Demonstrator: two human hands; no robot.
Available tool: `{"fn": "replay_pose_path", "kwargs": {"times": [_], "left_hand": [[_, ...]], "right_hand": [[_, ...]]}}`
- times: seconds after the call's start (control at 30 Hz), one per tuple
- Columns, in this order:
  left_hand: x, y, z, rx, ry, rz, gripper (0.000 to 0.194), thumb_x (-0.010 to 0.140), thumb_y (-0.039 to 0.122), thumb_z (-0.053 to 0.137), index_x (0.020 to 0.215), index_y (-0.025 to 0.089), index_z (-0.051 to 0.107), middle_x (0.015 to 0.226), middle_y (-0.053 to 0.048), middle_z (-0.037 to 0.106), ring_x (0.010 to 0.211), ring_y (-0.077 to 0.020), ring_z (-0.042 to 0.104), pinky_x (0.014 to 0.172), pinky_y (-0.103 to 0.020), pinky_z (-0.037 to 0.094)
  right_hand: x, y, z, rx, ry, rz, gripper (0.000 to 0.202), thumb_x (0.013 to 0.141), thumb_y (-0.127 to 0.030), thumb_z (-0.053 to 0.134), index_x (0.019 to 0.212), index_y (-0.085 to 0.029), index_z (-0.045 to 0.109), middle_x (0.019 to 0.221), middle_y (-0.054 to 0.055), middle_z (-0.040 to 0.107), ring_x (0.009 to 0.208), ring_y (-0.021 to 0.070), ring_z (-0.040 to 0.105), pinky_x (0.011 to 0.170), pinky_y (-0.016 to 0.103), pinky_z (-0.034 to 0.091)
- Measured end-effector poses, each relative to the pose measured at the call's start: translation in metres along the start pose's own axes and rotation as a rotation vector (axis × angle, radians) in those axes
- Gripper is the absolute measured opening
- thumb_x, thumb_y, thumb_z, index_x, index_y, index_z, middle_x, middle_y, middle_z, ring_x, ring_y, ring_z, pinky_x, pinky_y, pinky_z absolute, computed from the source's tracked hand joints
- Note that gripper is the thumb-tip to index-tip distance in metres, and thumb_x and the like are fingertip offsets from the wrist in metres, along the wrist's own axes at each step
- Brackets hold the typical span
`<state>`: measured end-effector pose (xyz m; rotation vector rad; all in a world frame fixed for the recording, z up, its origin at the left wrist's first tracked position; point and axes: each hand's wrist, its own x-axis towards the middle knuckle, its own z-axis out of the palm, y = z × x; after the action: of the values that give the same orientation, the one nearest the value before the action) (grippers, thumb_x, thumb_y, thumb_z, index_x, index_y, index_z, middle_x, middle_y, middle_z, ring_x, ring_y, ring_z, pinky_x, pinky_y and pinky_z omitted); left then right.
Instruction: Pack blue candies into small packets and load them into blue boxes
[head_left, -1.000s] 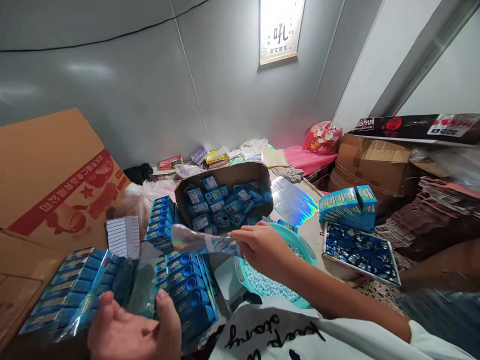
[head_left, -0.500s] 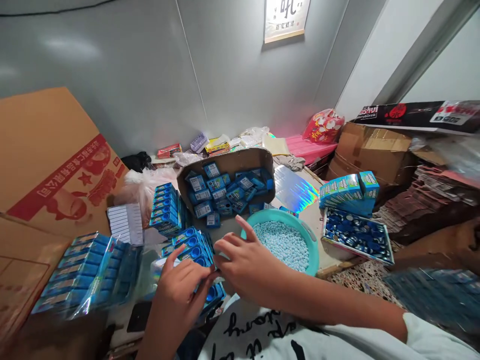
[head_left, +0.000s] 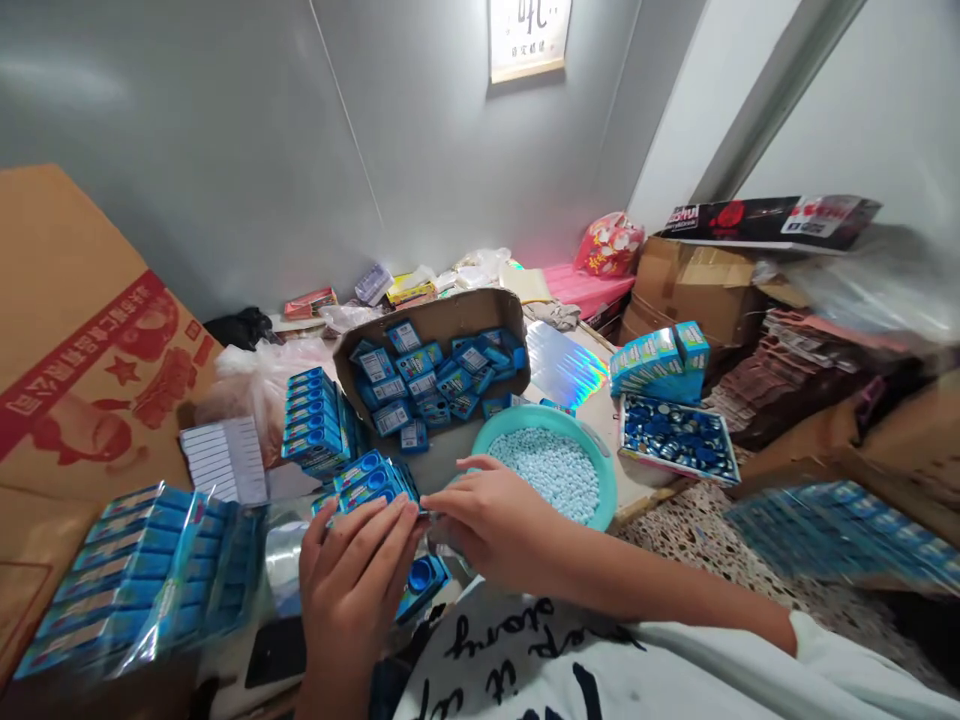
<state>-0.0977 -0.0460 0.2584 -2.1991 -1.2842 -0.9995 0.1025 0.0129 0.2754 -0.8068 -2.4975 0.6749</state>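
In the head view, a row of small blue boxes with round windows (head_left: 373,482) lies in front of me. My left hand (head_left: 360,570) is closed over the near side of this row, its fingers close together on the edge. At the row's right end, my right hand (head_left: 499,515) has its fingertips pinched together; whatever they hold is hidden. Below my fingers another blue box (head_left: 421,578) with a round window is partly visible. A turquoise basin (head_left: 607,490) of pale blue pellets stands just beyond my right hand.
A cut-down carton (head_left: 487,300) holds several blue boxes. Stacked blue boxes (head_left: 311,420) stand left of it, and wrapped packs (head_left: 135,570) lie nearer. At right, a tray of blue and silver caps (head_left: 675,440) sits before more boxes. A phone (head_left: 276,650) lies near my left wrist.
The camera view has turned, shifting the scene left. My left fingers have come down from a raised pose onto the box row. My right hand stays at the row's right end.
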Motion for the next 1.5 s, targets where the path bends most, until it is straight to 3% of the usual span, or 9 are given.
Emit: {"fn": "replay_pose_path", "kwargs": {"times": [0.4, 0.53, 0.63, 0.77, 0.87, 1.03, 1.17, 1.27, 1.5], "left_hand": [[-0.032, 0.025, 0.004, -0.067, -0.075, -0.082, 0.030, 0.075, 0.011, 0.077, 0.101, 0.023, 0.068, 0.104, -0.004, 0.075, 0.113, -0.0266, 0.062, 0.106, -0.050, 0.044], [-0.055, 0.028, -0.001, -0.399, 0.287, -0.753, 0.013, 0.080, 0.014, 0.071, 0.085, 0.021, 0.062, 0.091, -0.001, 0.069, 0.089, -0.0167, 0.067, 0.083, -0.032, 0.055], [-0.071, 0.019, -0.006, -0.526, 0.538, -1.287, 0.020, 0.077, 0.032, 0.076, 0.082, 0.020, 0.060, 0.086, 0.001, 0.067, 0.080, -0.0140, 0.065, 0.075, -0.026, 0.055], [-0.079, 0.017, -0.006, -0.856, 0.583, -1.607, 0.034, 0.064, 0.039, 0.085, 0.078, 0.020, 0.062, 0.078, 0.004, 0.065, 0.075, -0.0116, 0.064, 0.074, -0.023, 0.055], [-0.073, 0.029, -0.002, -0.985, 0.537, -1.726, 0.039, 0.056, 0.039, 0.090, 0.077, 0.020, 0.063, 0.077, 0.004, 0.066, 0.074, -0.0117, 0.065, 0.072, -0.023, 0.056], [-0.060, 0.050, 0.007, -1.046, 0.494, -1.761, 0.044, 0.051, 0.039, 0.093, 0.076, 0.019, 0.062, 0.073, 0.004, 0.064, 0.072, -0.0104, 0.063, 0.068, -0.019, 0.053], [-0.062, 0.057, 0.013, -0.981, 0.412, -1.686, 0.042, 0.057, 0.043, 0.089, 0.076, 0.018, 0.063, 0.073, 0.003, 0.066, 0.073, -0.0126, 0.062, 0.071, -0.023, 0.052], [-0.070, 0.060, 0.016, -0.741, 0.352, -1.616, 0.040, 0.062, 0.048, 0.084, 0.080, 0.018, 0.065, 0.077, 0.000, 0.069, 0.076, -0.0165, 0.064, 0.076, -0.029, 0.051], [-0.088, 0.069, 0.025, -0.088, 0.099, -1.327, 0.033, 0.075, 0.052, 0.072, 0.075, 0.022, 0.059, 0.077, -0.002, 0.068, 0.077, -0.0221, 0.064, 0.083, -0.038, 0.047]], "right_hand": [[0.002, 0.015, -0.001, 0.069, 0.043, 0.040, 0.028, 0.088, -0.008, 0.050, 0.101, -0.021, 0.071, 0.086, 0.000, 0.075, 0.079, 0.0151, 0.067, 0.099, 0.035, 0.035], [-0.001, 0.059, 0.013, 0.008, 0.131, 0.234, 0.024, 0.094, -0.017, 0.050, 0.104, -0.020, 0.072, 0.098, 0.005, 0.075, 0.093, 0.0205, 0.067, 0.093, 0.033, 0.040], [-0.016, 0.110, 0.029, -0.112, 0.010, 0.489, 0.027, 0.095, -0.018, 0.048, 0.107, -0.020, 0.071, 0.103, 0.006, 0.074, 0.100, 0.0222, 0.066, 0.091, 0.032, 0.042], [-0.043, 0.156, 0.049, -0.176, -0.018, 0.653, 0.029, 0.084, -0.006, 0.054, 0.108, -0.005, 0.070, 0.108, 0.023, 0.069, 0.106, 0.0341, 0.064, 0.090, 0.043, 0.044], [-0.042, 0.146, 0.058, -0.174, 0.013, 0.575, 0.035, 0.088, -0.005, 0.050, 0.118, -0.007, 0.066, 0.131, 0.024, 0.059, 0.126, 0.0334, 0.052, 0.106, 0.047, 0.035], [-0.008, 0.069, 0.065, 0.649, -0.079, 0.222, 0.036, 0.099, -0.035, 0.048, 0.129, -0.018, 0.060, 0.113, 0.009, 0.069, 0.099, 0.0182, 0.064, 0.088, 0.032, 0.051], [0.007, 0.028, 0.076, 1.169, -0.202, 0.219, 0.047, 0.081, -0.049, 0.071, 0.112, -0.015, 0.067, 0.090, 0.004, 0.069, 0.074, 0.0141, 0.062, 0.069, 0.027, 0.051], [0.008, 0.028, 0.088, 1.230, -0.166, 0.324, 0.041, 0.075, -0.053, 0.074, 0.086, -0.014, 0.070, 0.064, -0.002, 0.059, 0.055, 0.0105, 0.052, 0.057, 0.025, 0.045], [0.005, 0.049, 0.115, 0.903, -0.192, 0.342, 0.025, 0.077, -0.025, 0.071, 0.098, -0.012, 0.067, 0.064, -0.003, 0.058, 0.055, 0.0088, 0.049, 0.050, 0.020, 0.035]]}}
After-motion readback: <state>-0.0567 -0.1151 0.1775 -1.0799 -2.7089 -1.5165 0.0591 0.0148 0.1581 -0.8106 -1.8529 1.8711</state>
